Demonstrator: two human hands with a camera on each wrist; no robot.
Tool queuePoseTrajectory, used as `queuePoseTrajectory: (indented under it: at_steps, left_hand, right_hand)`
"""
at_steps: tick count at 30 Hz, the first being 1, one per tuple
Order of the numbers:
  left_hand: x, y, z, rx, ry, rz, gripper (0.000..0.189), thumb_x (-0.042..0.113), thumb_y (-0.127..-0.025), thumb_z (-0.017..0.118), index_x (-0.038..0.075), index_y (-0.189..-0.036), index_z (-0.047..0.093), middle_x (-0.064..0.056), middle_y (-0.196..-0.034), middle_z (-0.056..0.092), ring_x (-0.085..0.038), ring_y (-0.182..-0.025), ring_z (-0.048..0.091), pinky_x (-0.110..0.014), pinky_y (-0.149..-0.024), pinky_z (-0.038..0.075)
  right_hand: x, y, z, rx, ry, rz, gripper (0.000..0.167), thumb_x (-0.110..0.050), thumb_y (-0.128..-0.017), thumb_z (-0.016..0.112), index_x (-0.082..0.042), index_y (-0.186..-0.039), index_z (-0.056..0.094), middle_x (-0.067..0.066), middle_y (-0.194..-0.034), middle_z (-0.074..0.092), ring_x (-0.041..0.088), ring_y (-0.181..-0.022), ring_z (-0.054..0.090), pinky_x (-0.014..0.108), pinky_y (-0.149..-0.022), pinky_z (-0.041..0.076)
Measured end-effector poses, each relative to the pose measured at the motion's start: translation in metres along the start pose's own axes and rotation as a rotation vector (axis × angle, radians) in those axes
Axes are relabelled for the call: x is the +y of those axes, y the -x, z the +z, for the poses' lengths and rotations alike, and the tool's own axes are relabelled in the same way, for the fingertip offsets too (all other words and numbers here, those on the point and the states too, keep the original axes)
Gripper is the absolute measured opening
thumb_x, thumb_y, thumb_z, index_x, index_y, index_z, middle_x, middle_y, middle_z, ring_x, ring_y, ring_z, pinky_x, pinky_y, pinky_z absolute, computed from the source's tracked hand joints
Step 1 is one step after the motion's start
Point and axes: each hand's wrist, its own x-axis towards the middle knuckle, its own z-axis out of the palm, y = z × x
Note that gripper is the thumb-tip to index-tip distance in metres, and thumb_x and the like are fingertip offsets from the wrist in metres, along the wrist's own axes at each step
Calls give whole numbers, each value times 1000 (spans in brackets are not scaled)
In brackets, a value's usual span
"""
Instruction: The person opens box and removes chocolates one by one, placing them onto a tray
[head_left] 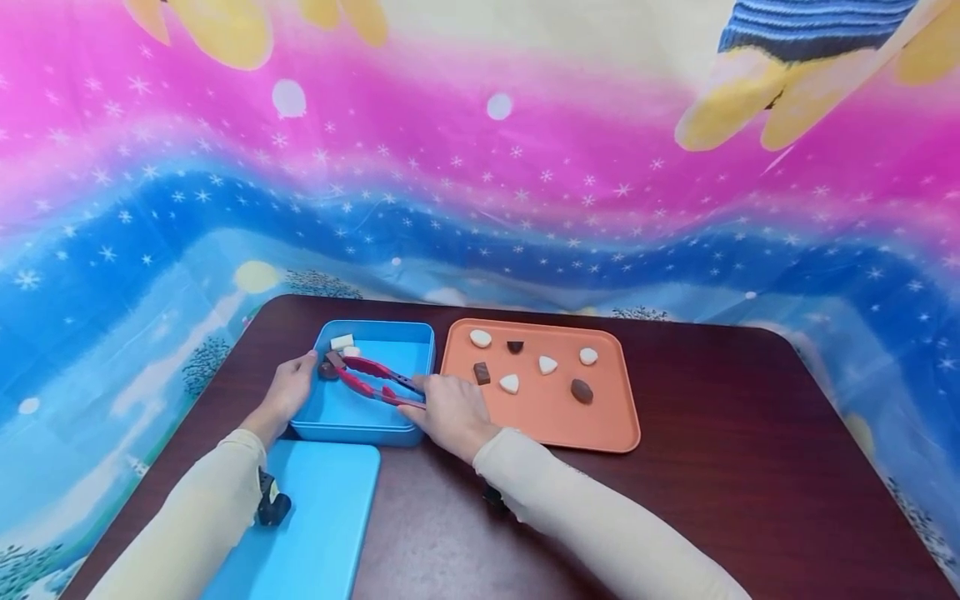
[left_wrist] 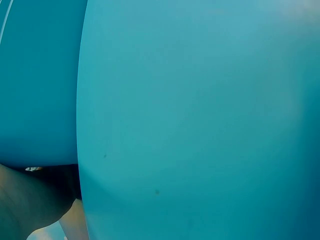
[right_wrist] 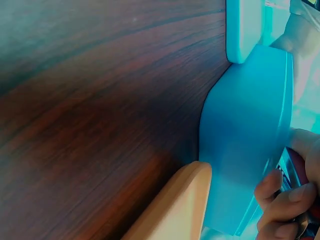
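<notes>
Gripping red tongs (head_left: 371, 367), the right hand (head_left: 453, 412) shows its curled fingers (right_wrist: 287, 200) in the right wrist view; only the head view shows the tips beyond it, at a brown block (head_left: 335, 360) inside the blue box (head_left: 360, 435). The tongs' slim arms bow apart midway. The right hand covers their handle end. At the box's left wall, the left hand's (head_left: 288, 387) hold cannot be told. Just right of the right hand lies an orange tray (head_left: 540, 425).

Box (head_left: 360, 435) left of tray (head_left: 551, 427) on table (head_left: 720, 433), lid (head_left: 326, 517) before box, pieces (head_left: 547, 365) on tray and in box
</notes>
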Motion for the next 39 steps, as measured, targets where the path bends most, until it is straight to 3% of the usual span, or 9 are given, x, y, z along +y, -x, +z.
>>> queuePoseTrajectory:
  at_steps: [3,8,20,28,34,39]
  left_hand:
    - [0,0,0,-3,6,1,78,55,-108,13,-3,-160,7,-30,-166,11,-51,-154,12,-66,-124,15]
    - [0,0,-1,-7,7,10,77,53,-108,13,-4,-160,8,-30,-166,11,-51,-154,12,-66,-124,15]
    - [-2,-1,-2,3,1,-4,78,55,-108,14,-2,-160,9,-30,-166,12,-52,-153,14,-68,-122,18]
    - [-1,-1,3,-26,6,-17,78,57,-107,15,0,-161,10,-30,-165,17,-54,-150,22,-70,-120,22]
    - [-1,0,1,-17,12,-6,78,56,-108,14,-1,-161,12,-30,-166,16,-53,-151,20,-71,-121,20]
    - [-2,-2,2,-17,39,1,75,56,-108,15,2,-156,35,-28,-162,30,-49,-150,25,-71,-121,21]
  right_hand:
    - [2,5,-4,6,-35,-12,42,-48,-92,72,-20,-123,73,-6,-64,58,11,-55,49,21,-41,34]
    - [7,14,-12,-4,-96,-13,45,-47,-92,72,-20,-129,71,-7,-59,54,12,-48,46,20,-36,28]
    - [21,35,-35,-40,-150,-17,41,-47,-91,73,-22,-124,72,-10,-58,56,9,-48,50,24,-41,40]
    - [35,52,-50,-31,-154,40,47,-50,-90,73,-25,-129,71,-10,-68,62,11,-58,53,27,-45,44]
    - [44,61,-54,-15,-154,65,54,-49,-88,76,-24,-134,68,-5,-84,68,11,-62,53,27,-48,45]
    - [49,68,-59,3,-168,67,54,-48,-86,78,-23,-133,69,-7,-91,71,8,-65,54,25,-53,44]
